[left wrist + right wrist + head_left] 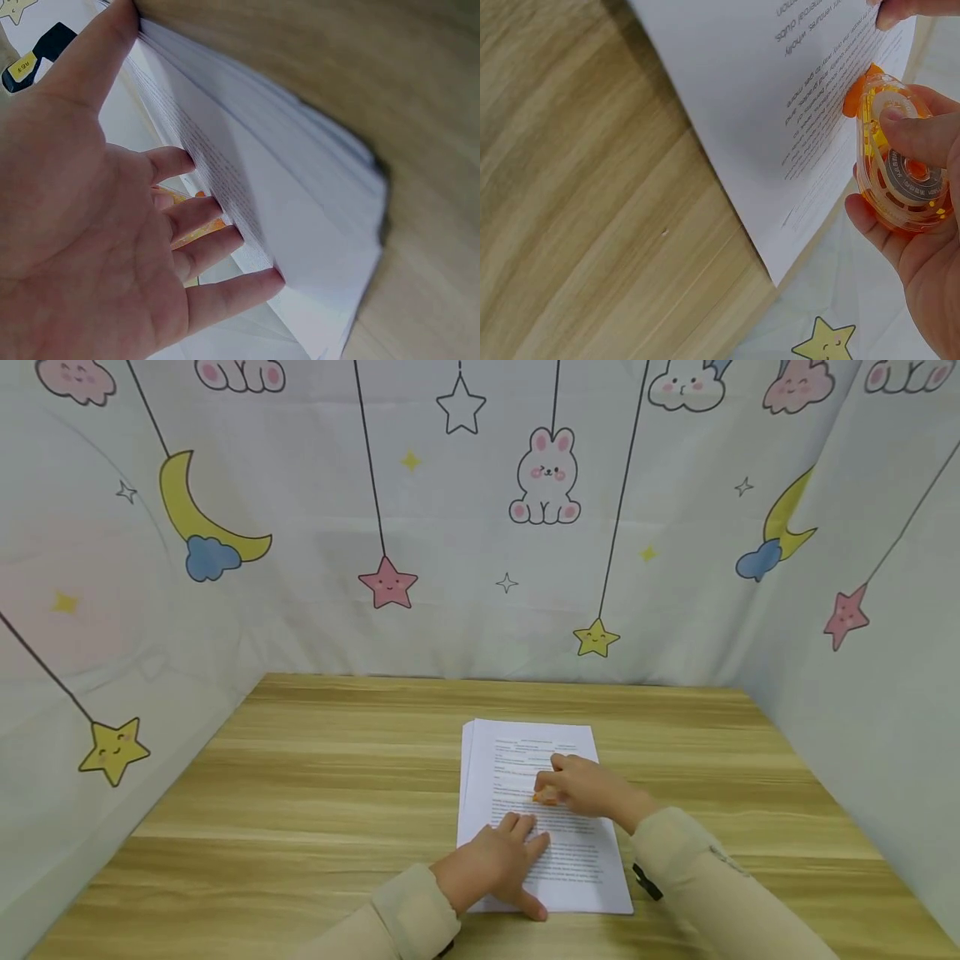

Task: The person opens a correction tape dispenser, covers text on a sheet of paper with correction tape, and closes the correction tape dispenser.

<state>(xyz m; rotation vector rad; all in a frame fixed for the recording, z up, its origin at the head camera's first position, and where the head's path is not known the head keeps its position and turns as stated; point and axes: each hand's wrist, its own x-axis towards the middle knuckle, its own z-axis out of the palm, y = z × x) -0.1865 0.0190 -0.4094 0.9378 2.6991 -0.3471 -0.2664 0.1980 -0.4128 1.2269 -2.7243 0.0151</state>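
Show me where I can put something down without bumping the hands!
The table is bare left of the paper stack, behind it up to the back curtain, and at right beyond the right sleeve. It's crowded on the stack: the left hand rests there, and the right hand holds an orange tape roller.

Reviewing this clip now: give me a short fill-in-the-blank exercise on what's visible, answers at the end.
1. The left hand rests ____ (on/under) the printed paper.
2. The orange tape dispenser is held in the person's ____ (left/right) hand.
3. The large crescent moon on the backdrop is ____ (yellow/pink).

Missing words: on; right; yellow.
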